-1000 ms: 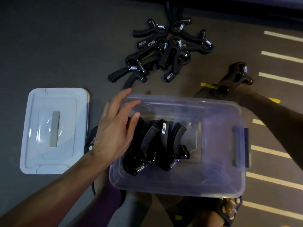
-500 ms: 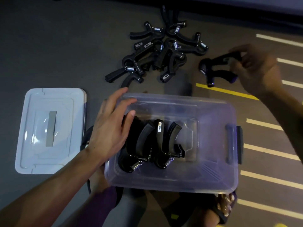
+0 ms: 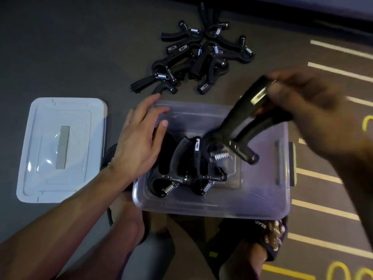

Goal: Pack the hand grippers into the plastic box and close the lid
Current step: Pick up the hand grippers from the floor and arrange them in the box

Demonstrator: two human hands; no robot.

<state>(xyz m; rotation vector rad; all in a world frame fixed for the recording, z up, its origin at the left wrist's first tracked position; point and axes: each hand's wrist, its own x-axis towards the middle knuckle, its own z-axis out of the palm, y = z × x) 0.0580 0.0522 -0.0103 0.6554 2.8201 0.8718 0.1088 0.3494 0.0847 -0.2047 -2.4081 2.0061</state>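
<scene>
Black hand gripper [image 3: 245, 126], pinched by its handles in the right hand [image 3: 306, 110], hangs spring-down over the plastic box [image 3: 262, 199]; it may snag the grippers already packed [image 3: 181, 168] and sit too high for the lid [image 3: 60, 150], lying at nine o'clock. Left hand [image 3: 139, 142], fingers spread, steadies the box's left rim. More grippers [image 3: 193, 59] lie at twelve o'clock on dark grey floor [image 3: 70, 47] with painted lines; the room is dim.

My right hand [image 3: 310, 110] and the gripper [image 3: 242, 126] it holds are smeared by motion blur, so I can't make out where each finger sits. My left hand [image 3: 139, 142] covers the box's [image 3: 262, 199] left wall and part of the packed grippers [image 3: 181, 170]. The topmost handle of the floor pile [image 3: 193, 57] fades into shadow.
</scene>
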